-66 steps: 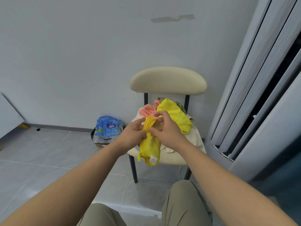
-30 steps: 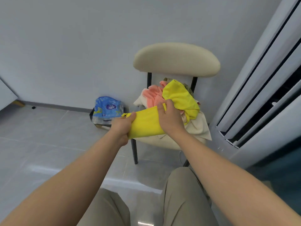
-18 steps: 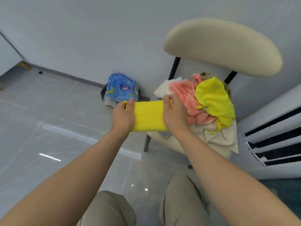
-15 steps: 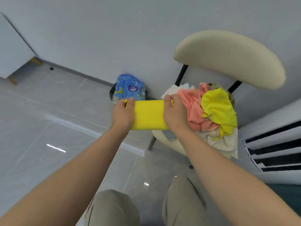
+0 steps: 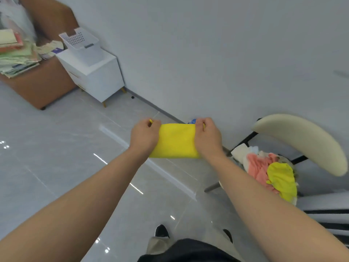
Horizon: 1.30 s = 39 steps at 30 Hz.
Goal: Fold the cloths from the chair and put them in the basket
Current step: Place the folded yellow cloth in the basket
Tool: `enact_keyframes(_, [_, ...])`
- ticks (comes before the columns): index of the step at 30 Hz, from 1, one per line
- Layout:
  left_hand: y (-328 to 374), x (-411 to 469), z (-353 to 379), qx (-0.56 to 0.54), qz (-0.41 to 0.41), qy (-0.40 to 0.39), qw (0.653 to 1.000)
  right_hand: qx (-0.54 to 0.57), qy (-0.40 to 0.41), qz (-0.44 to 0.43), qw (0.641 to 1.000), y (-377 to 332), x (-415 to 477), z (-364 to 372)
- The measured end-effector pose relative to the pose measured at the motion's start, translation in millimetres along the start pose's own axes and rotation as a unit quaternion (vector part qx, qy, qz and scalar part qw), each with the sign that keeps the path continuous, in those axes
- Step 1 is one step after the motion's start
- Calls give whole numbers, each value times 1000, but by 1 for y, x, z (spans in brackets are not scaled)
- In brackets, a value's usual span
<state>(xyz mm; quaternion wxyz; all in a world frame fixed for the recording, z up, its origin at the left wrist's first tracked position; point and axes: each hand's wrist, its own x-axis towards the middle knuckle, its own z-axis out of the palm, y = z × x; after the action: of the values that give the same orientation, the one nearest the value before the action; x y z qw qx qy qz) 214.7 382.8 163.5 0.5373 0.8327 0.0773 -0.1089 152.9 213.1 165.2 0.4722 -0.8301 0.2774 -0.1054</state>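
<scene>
A folded yellow cloth is held in mid-air at the centre of the frame, stretched flat as a broad band between the two hands and touching nothing else. The left hand grips its left end, fingers curled round the edge with a small yellow corner poking out above the knuckles. The right hand grips the right end the same way. The two hands are apart, with the cloth spanning the gap between them. To the lower right stands the chair, its cream backrest tilted across the right side of the frame. On its seat lies a pile of cloths, with white, pink and another yellow piece heaped loosely together. The white basket, with perforated walls, is well apart in the upper left, sitting on top of a white cabinet against the grey wall. Just left of the cabinet is a brown piece of furniture bearing a messy stack of papers. Below everything runs a glossy grey tiled floor, and a dark shoe shows at the bottom edge.
</scene>
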Motion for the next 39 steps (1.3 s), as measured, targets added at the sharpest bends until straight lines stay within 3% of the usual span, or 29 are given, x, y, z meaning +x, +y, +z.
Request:
enact_keyframes(8, [7,87,-58,44,13,-14,999,6,21,-11,1000,-65,42,75])
enact_keyframes(16, [12,264,-96,96,49,-17,994,20,38,15,999,-102,164,203])
enact_keyframes(25, [35,460,-236,106,-1,-1,994,16,-54,12,998,-237,296,369])
enact_keyframes(34, [26,664,-366,75,19,-67,995,-9,-83,7,996,-347,413,540])
enact_keyframes(39, [25,775,-427,74,7,-148,986,-20,-80,40,996,-404,467,618])
